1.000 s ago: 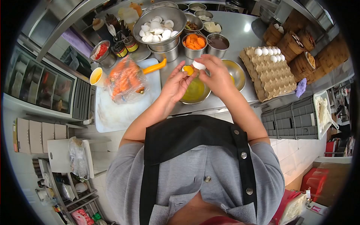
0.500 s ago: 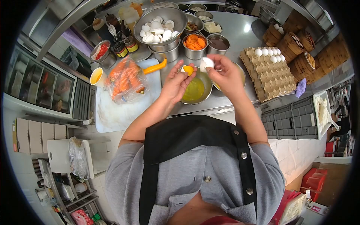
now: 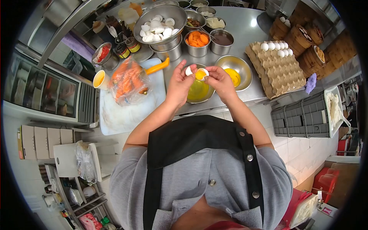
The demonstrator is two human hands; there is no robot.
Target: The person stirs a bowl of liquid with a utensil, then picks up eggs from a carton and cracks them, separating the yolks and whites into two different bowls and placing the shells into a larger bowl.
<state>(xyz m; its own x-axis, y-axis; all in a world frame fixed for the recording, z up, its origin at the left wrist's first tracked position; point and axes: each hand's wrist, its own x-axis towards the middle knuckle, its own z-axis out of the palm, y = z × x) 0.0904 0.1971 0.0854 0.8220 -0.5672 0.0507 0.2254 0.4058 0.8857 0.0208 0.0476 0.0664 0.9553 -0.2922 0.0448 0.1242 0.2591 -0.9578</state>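
Both hands are close together above a metal bowl (image 3: 211, 94) that holds clear yellowish egg white (image 3: 197, 91). My left hand (image 3: 181, 85) pinches a half eggshell (image 3: 188, 71). In the fingers of my right hand (image 3: 221, 81) is the other half eggshell (image 3: 206, 71), tilted toward the left one. A yellow egg yolk (image 3: 200, 75) shows at this shell's opening. Just right of my right hand stands a second metal bowl (image 3: 247, 73) with egg yolks (image 3: 233, 78) in it.
Beyond the hands, a large bowl (image 3: 138, 23) holds eggshells, near a tub of carrot slices (image 3: 197, 38). An egg tray (image 3: 274, 76) with several white eggs stands right. Left, a cutting board (image 3: 119, 119) bears bagged carrots (image 3: 129, 81) and a yellow-handled tool (image 3: 158, 67).
My right hand has come down and left, bringing its shell beside the left one. The yolk, earlier in the left shell, now shows at the right shell. The yolk bowl is uncovered to view.
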